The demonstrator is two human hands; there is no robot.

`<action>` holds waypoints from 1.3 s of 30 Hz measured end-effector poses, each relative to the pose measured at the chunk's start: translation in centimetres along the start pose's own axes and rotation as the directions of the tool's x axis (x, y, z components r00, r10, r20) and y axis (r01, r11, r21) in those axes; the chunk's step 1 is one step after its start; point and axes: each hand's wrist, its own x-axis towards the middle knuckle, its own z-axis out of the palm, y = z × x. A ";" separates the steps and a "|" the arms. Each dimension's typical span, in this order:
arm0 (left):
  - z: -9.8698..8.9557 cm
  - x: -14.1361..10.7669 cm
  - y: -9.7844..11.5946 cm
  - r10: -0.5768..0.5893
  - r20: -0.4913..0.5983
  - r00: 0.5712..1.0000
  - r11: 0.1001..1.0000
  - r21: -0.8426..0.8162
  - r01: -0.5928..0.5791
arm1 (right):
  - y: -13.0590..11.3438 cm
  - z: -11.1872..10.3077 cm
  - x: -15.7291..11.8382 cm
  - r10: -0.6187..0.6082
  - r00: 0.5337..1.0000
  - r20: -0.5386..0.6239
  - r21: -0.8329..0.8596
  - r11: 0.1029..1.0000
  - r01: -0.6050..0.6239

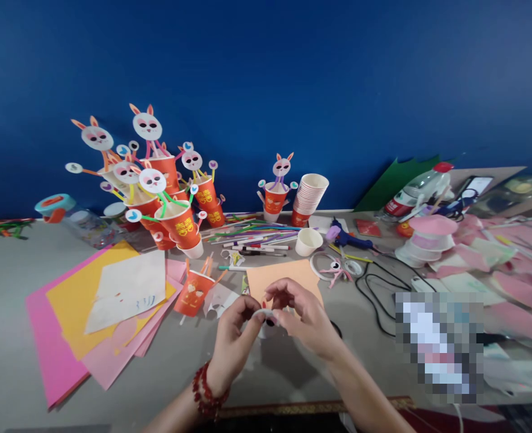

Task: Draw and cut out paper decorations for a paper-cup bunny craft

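Near the front middle of the table, a small white paper rabbit face is pinched between both hands. A dark eye and an orange ear tip show on it; the rest is covered by fingers. My left hand, with red bead bracelets at the wrist, closes thumb and fingers on its left edge. From the right, my right hand grips the top edge. Behind the hands lies a peach paper sheet. To the left, a red paper cup with orange stems leans beside a cut white paper scrap.
Finished rabbit cups stand at the back left, above coloured paper sheets. Behind are a cup stack, pens and a blue glue gun. Black cable, a bottle and pink paper pieces occupy the right.
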 end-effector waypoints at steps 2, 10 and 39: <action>-0.1 0.0 0.1 -0.022 -0.011 1.000 0.999 -0.039 0.021 | 0.3 -0.3 0.0 0.020 1.000 -0.016 -0.008 1.000 -0.020; -3.2 0.1 -0.6 -0.036 -0.213 0.976 0.998 -0.052 0.026 | 4.5 0.3 -1.2 0.041 0.998 0.041 -0.526 0.851 -0.013; -3.4 -0.6 -1.2 -0.097 -0.167 0.981 0.991 -0.113 0.079 | 4.5 3.0 -1.3 0.175 0.967 0.184 -0.760 0.649 0.027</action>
